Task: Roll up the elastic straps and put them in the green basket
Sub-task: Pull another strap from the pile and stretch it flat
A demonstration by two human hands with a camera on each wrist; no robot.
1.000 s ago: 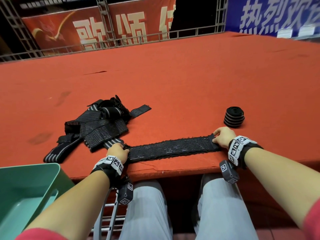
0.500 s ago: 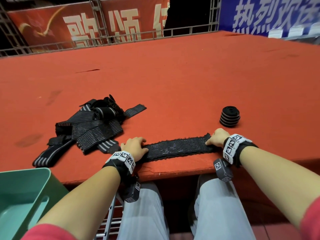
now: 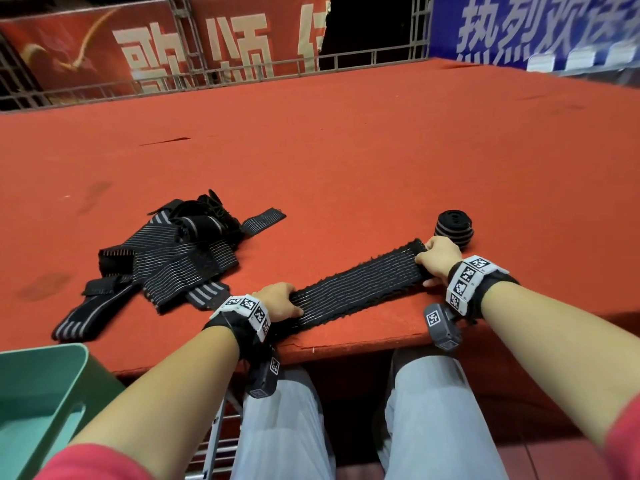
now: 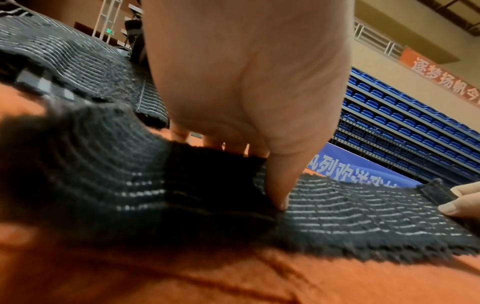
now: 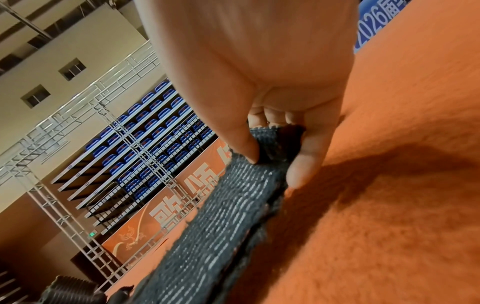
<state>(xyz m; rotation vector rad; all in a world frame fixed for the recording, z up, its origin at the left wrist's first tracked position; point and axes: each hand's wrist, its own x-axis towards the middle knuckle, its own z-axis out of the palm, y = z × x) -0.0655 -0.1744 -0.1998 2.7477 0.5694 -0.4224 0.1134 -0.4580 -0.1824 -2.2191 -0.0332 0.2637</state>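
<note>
A black elastic strap [image 3: 356,285] with thin white lines lies flat and slanted near the front edge of the red table. My left hand [image 3: 292,303] grips its near-left end; in the left wrist view the thumb [image 4: 278,201] presses beside a dark folded part of the strap [image 4: 363,216]. My right hand [image 3: 424,261] pinches the far-right end, and the right wrist view shows thumb and finger closed on the strap [image 5: 221,216]. A rolled strap [image 3: 453,228] stands just beyond my right hand. The green basket [image 3: 69,351] sits below the table at lower left.
A loose pile of black straps [image 3: 166,258] lies on the table to the left of my left hand. The red table [image 3: 381,150] stretches far back to a metal railing [image 3: 242,69] with banners. My knees are under the front edge.
My left hand has slid right along the strap, so the flat stretch between my hands is shorter. The strap now lies slanted, with its right end nearer the rolled strap.
</note>
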